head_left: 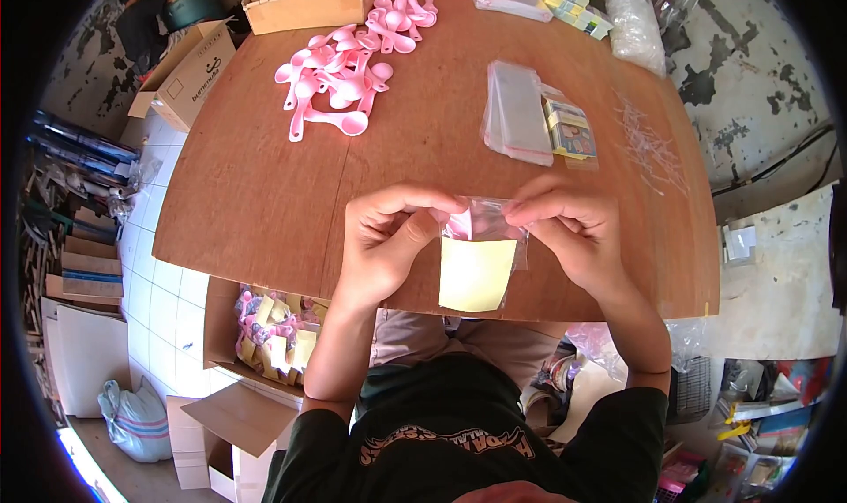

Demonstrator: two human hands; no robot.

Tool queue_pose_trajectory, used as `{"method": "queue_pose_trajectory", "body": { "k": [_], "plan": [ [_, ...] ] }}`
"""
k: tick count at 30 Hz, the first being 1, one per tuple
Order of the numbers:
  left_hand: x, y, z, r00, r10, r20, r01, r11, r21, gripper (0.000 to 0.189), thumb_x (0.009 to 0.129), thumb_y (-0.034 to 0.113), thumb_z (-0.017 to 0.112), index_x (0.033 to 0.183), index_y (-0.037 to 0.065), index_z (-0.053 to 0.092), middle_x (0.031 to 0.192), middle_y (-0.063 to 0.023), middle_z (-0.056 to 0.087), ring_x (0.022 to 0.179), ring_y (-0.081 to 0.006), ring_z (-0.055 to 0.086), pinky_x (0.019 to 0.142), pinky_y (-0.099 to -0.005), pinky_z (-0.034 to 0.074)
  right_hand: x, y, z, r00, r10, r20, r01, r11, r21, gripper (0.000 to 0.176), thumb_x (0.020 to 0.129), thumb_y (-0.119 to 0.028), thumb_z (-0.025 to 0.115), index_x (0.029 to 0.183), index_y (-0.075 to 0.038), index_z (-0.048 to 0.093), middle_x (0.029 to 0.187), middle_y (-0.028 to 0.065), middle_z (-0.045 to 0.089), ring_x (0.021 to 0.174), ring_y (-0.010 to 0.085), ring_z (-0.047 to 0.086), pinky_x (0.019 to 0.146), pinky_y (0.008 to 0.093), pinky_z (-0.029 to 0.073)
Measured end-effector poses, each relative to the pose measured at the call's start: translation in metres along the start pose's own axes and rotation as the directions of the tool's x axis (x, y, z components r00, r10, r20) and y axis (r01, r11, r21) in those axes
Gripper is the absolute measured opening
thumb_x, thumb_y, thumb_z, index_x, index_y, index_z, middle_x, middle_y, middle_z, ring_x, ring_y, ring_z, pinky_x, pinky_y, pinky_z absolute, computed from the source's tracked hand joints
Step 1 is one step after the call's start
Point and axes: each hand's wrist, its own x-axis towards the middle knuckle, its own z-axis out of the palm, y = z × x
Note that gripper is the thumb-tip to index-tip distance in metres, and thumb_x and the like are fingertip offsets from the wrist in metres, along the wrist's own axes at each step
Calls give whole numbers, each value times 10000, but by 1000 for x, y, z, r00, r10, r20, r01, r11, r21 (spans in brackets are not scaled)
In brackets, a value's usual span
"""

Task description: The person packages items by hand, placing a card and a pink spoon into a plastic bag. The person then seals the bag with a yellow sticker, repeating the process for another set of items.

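Note:
Between my two hands hangs a clear plastic bag, over the near edge of the table. A pale yellow card shows through its lower part, and something pink, partly hidden, shows near its upper left. My left hand pinches the bag's upper left corner between thumb and fingers. At the upper right corner, my right hand pinches it the same way. Beyond my hands lie a stack of clear bags and a bundle of printed cards. A pile of pink spoons is farther off, to the left.
White thin strips lie on the wooden table at right. Below its left edge, a carton holds several bagged pink items with yellow cards. Cardboard boxes and a plastic roll stand at the far side.

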Motion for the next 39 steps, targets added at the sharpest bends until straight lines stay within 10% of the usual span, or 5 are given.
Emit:
{"method": "queue_pose_trajectory", "body": {
  "k": [16,23,28,30,39],
  "plan": [
    [-9,5,3,997,-81,8,81,996,-24,208,770,-99,700,939,-24,605,929,-105,671,890,-142,644,765,-291,549,-1,5,24,992,37,-118,-28,997,77,157,792,12,712,919,32,621,923,93,620,823,119,609,708,251,496],
    [-81,57,-45,865,-280,417,50,875,482,216,726,-66,716,922,-6,649,1016,-124,691,922,-237,686,772,-323,574,-8,3,10,979,204,21,-186,925,-332,199,804,-125,729,962,-37,645,868,66,659,723,133,651,676,260,514],
    [-145,51,-105,617,-787,-1,283,221,933,312,742,-2,681,1045,15,609,1023,-173,644,970,-366,614,833,-407,496,25,59,-55,986,10,-165,-138,597,-790,139,797,-63,660,935,-48,672,798,103,654,651,267,635,594,337,501],
    [-175,47,-124,722,-641,-261,240,-123,963,362,753,68,695,1096,26,586,1083,-186,622,1031,-349,592,871,-414,477,36,72,-79,995,18,-100,-95,513,-853,110,804,-94,661,909,-64,680,843,108,666,679,274,646,609,350,500],
    [-173,27,-100,574,-817,64,428,365,827,334,903,240,595,1157,25,565,1140,-160,614,1040,-351,583,880,-397,460,14,85,-189,890,127,-437,-449,84,-890,424,841,-379,661,1031,-2,619,843,96,663,702,196,633,588,317,485]
  ]
}}
